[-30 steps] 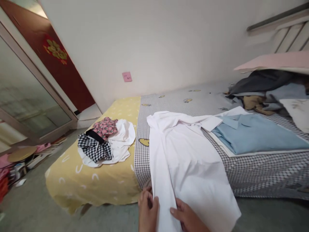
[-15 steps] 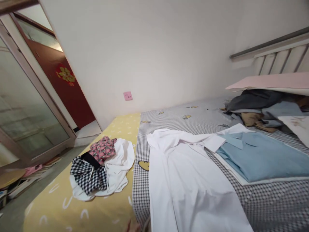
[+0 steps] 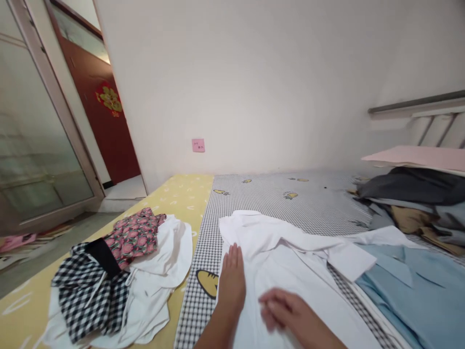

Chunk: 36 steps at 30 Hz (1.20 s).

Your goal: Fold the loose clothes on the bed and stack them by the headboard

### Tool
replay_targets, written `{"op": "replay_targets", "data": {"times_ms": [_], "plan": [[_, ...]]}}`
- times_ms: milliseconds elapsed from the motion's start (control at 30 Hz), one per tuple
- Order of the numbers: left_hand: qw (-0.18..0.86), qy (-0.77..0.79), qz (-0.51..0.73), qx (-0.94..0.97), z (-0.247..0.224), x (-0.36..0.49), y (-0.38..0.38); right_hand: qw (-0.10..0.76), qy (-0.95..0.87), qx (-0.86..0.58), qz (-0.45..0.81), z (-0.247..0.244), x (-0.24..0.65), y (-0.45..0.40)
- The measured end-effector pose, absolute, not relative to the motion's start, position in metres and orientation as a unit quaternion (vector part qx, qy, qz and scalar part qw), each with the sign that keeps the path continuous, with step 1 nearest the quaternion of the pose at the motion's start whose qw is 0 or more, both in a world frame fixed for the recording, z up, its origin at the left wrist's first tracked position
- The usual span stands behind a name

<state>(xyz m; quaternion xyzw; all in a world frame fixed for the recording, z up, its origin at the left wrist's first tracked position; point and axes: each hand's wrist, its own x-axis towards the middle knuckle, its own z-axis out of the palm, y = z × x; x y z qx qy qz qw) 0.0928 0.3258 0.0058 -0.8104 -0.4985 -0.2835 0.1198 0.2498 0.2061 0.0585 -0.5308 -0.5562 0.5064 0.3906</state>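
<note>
A white shirt point(image 3: 290, 271) lies spread on the checked bed cover, its collar end away from me and one sleeve stretched right over a folded blue shirt point(image 3: 428, 295). My left hand point(image 3: 232, 278) rests flat on the white shirt's left edge, fingers extended and pointing away. Just right of it, my right hand point(image 3: 285, 310) is over the shirt's middle with its fingers curled and slightly blurred. Whether anything is between those fingers cannot be made out.
Left, a pile holds a black-and-white checked garment point(image 3: 94, 291), a pink floral one point(image 3: 136, 235) and white cloth point(image 3: 156, 286). Dark and brown clothes point(image 3: 417, 189) are stacked at the right under a pink board point(image 3: 417, 156). A wall stands behind the bed.
Both hands have come into view over the white shirt from the bottom edge. The camera view has shifted, and the clothes appear closer and lower.
</note>
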Motion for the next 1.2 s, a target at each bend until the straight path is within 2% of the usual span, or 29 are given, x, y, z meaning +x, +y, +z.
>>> {"op": "replay_targets", "data": {"times_ms": [67, 133, 200, 367, 567, 833, 1000, 1200], "plan": [[0.12, -0.522, -0.269, -0.801, -0.017, 0.091, 0.34, 0.436, -0.573, -0.569, 0.396, 0.079, 0.257, 0.261], [0.122, -0.529, -0.28, -0.791, -0.034, 0.09, 0.343, 0.386, -0.62, -0.64, 0.239, 0.093, 0.262, 0.314], [0.122, -0.526, -0.294, -0.789, -0.041, 0.09, 0.34, 0.329, -0.63, -0.686, 0.157, 0.095, 0.266, 0.361], [0.121, -0.533, -0.286, -0.787, -0.036, 0.091, 0.335, 0.232, -0.598, -0.762, 0.091, 0.073, 0.264, 0.427], [0.146, -0.554, -0.296, -0.764, -0.028, 0.096, 0.333, 0.182, -0.643, -0.744, 0.005, 0.079, 0.277, 0.414], [0.159, -0.547, -0.314, -0.76, -0.036, 0.101, 0.336, 0.1, -0.623, -0.776, -0.001, 0.106, 0.332, 0.369], [0.144, -0.547, -0.329, -0.756, -0.035, 0.102, 0.334, 0.199, -0.605, -0.77, 0.027, 0.132, 0.294, 0.401], [0.144, -0.549, -0.354, -0.743, -0.032, 0.104, 0.33, 0.301, -0.591, -0.715, 0.224, 0.13, 0.207, 0.474]]}}
